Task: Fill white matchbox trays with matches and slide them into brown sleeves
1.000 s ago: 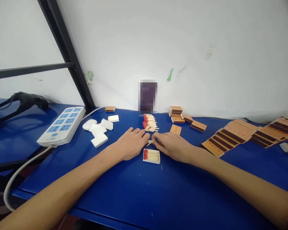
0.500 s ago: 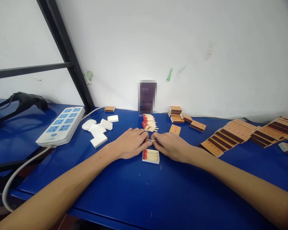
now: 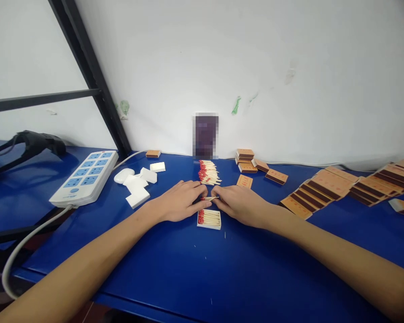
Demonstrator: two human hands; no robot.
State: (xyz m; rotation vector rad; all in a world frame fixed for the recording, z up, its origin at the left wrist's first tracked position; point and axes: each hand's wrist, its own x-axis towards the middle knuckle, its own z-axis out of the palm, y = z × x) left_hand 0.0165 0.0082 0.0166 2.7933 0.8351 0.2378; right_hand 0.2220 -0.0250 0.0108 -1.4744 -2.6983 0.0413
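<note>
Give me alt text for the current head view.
A person's left hand and right hand nearly meet over a blue table, touching at least one match between them. A small white tray of red-tipped matches lies nearer; a loose match pile lies beyond. Most matchboxes lie right; white pieces and a power strip sit left.

Held matchwood (image 3: 209, 198), in the grip: pale bare wood, matt.
Match tray (image 3: 208, 227), just this side of the grip: white, paperboard-looking, matt.
Match pile (image 3: 208, 173), beyond the grip: bare wood, dull red heads.
Matchboxes (image 3: 332, 183), right of the grip: tan printed card, matt.
Tabletop (image 3: 175, 269), beneath the grip: blue, smooth, glossy.
Power strip (image 3: 99, 189), far left of the grip: smooth white plastic.
Wall (image 3: 175, 85), behind the grip: matt, scuffed.
</note>
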